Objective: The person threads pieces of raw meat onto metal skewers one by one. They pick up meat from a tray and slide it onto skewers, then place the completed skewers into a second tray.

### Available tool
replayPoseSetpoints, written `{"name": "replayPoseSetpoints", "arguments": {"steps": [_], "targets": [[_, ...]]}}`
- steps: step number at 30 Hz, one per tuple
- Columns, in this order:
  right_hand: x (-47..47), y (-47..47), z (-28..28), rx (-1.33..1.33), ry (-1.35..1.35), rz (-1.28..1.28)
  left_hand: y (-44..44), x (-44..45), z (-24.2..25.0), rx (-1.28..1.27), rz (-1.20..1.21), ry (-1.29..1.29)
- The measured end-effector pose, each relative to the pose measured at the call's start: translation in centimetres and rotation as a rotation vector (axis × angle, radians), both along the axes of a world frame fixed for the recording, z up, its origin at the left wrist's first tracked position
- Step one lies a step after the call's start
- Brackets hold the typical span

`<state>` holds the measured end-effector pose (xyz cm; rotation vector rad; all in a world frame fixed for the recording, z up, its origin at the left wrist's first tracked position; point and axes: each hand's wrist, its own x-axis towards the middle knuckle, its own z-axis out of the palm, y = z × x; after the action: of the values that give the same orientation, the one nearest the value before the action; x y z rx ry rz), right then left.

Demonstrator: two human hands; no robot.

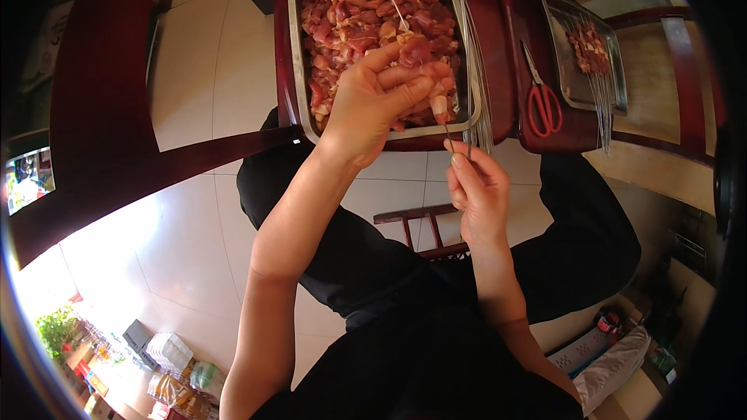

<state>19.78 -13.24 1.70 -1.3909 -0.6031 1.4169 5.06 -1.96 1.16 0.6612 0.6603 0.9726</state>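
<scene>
My left hand (379, 93) holds pieces of raw meat (439, 106) threaded on a thin metal skewer (449, 135), over the right part of a deep steel tray (296, 41). Between thumb and fingers, my right hand (480, 189) grips the skewer's lower end, just in front of the tray's near rim. Chopped raw meat (350, 17) is heaped in the tray. A thin pale stick-like piece (398, 11) pokes up from the heap. Along the tray's right rim lies a bundle of bare metal skewers (480, 87), their ends jutting over the near edge.
Red-handled scissors (543, 96) lie on a dark red wooden stool (519, 23) at right. Beside them, a smaller steel tray (560, 70) carries several meat-loaded skewers (589, 49). A wooden rung frame (420, 227) shows between my legs. Stacked packages (175, 373) stand at lower left.
</scene>
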Motion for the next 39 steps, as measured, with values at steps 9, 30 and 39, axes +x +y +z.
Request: {"name": "replayPoseSetpoints", "arguments": {"steps": [9, 30, 39], "targets": [[-0.2, -0.2, -0.5, -0.016, 0.021, -0.036, -0.1, 1.0, 0.0, 0.050, 0.034, 0.040], [24.9, 7.5, -4.2, 0.092, -1.819, -0.409, 2.0, -1.0, -0.7, 0.345, 0.217, 0.344], [11.6, 5.8, -1.8, 0.373, -1.281, -0.298, 4.3, -5.6, -2.1, 0.400, 0.560, 0.565]]}}
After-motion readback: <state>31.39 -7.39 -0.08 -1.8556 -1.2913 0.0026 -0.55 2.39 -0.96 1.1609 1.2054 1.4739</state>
